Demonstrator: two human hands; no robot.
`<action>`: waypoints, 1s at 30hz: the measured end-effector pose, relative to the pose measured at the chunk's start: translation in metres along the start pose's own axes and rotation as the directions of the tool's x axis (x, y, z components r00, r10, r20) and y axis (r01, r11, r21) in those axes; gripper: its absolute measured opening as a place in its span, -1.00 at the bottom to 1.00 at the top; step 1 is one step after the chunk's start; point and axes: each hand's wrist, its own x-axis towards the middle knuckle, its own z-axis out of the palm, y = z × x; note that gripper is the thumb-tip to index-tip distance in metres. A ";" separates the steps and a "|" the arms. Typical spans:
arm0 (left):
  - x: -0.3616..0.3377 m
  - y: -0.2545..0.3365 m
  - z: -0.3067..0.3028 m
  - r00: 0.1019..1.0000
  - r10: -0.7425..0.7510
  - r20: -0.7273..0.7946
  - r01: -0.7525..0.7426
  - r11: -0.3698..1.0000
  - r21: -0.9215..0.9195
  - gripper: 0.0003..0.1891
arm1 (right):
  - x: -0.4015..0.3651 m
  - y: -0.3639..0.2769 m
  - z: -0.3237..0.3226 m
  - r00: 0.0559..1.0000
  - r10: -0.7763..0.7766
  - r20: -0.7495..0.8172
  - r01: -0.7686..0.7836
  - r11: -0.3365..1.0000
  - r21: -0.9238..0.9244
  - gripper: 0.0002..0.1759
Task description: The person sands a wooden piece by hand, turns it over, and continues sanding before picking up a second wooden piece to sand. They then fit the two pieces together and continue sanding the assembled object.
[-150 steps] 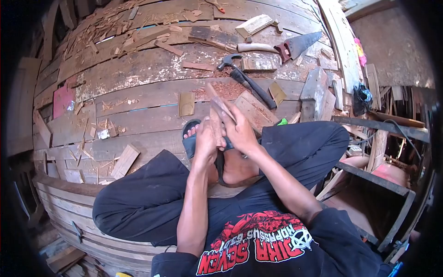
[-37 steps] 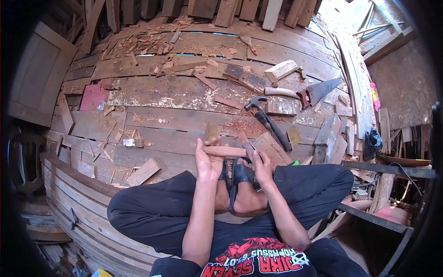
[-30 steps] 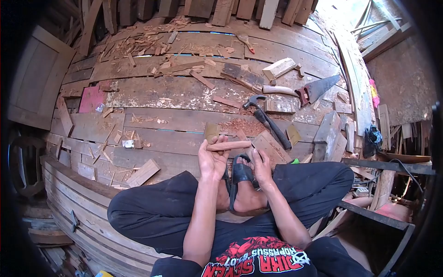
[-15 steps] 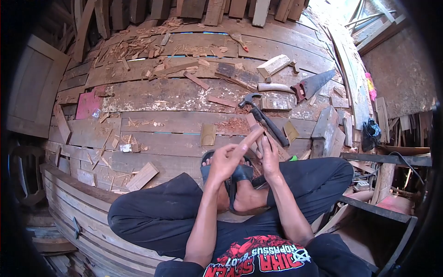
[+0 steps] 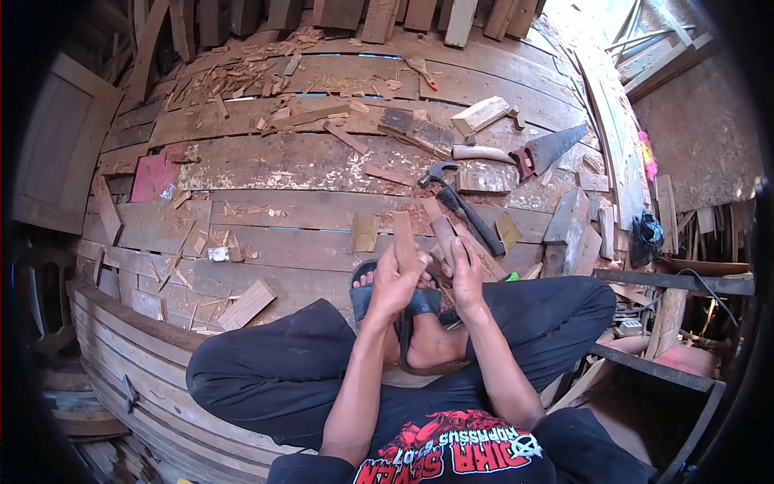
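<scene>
My left hand (image 5: 393, 282) is closed around a short flat wooden strip (image 5: 403, 232), which stands up from the fingers. Beside it, my right hand (image 5: 465, 278) is closed on another narrow wood piece (image 5: 439, 228), whose far end tilts up and to the left; its lower part is hidden by the fingers. The two hands are apart, above my sandalled feet (image 5: 423, 302). Just beyond the right hand a claw hammer (image 5: 468, 218) with a dark handle lies on the floor. A small flat tan square (image 5: 364, 234) lies beyond the left hand.
A handsaw (image 5: 548, 152), a pale curved handle-like piece (image 5: 482, 153) and wood blocks (image 5: 481, 115) lie ahead on the plank floor (image 5: 274, 173). A brush (image 5: 421, 73) lies farther off among shavings. Stacked planks (image 5: 153, 355) line the left; a metal-edged frame (image 5: 661, 367) stands at right.
My hands have moved apart. The wooden strip in my left hand has swung from slanting toward the right hand to upright, and the piece at my right hand is more exposed.
</scene>
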 end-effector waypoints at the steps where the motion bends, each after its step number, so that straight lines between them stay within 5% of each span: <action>1: 0.001 0.006 -0.002 0.998 -0.057 -0.007 0.055 0.990 -0.130 -0.69 | -0.002 -0.002 0.001 1.000 0.013 -0.002 -0.013 1.000 0.026 -0.47; 3: 0.002 0.019 -0.011 0.985 -0.170 0.004 0.159 0.911 -0.382 -0.62 | 0.003 0.003 -0.009 0.998 -0.028 0.053 0.029 0.999 -0.020 -0.49; 8: 0.016 0.002 -0.034 0.929 -0.364 -0.059 0.263 0.766 -0.586 -0.52 | 0.000 0.008 -0.013 0.996 -0.023 0.080 0.027 0.999 -0.042 -0.56; 14: 0.016 0.002 -0.016 0.972 -0.037 -0.234 -0.072 0.894 -0.441 -0.66 | -0.002 0.013 -0.013 0.983 0.013 0.184 0.010 0.992 -0.124 -0.56; 17: 0.019 -0.002 -0.028 0.979 -0.132 -0.158 0.000 0.769 -0.639 -0.71 | -0.003 0.012 -0.010 0.974 0.060 0.219 -0.035 0.993 -0.114 -0.57; 20: 0.017 0.001 -0.046 0.995 -0.065 0.082 0.104 0.522 -0.847 -0.76 | -0.007 0.009 -0.009 0.960 0.103 0.259 -0.074 0.990 -0.119 -0.58; 26: 0.027 -0.002 -0.038 0.933 -0.085 -0.350 -0.200 0.684 -0.701 -0.70 | -0.005 0.005 -0.012 0.960 0.098 0.263 -0.065 0.989 -0.132 -0.51; 30: 0.022 0.007 -0.039 0.902 -0.078 -0.424 -0.275 0.653 -0.706 -0.72 | 0.001 0.004 -0.014 0.966 0.051 0.252 -0.017 0.991 -0.135 -0.53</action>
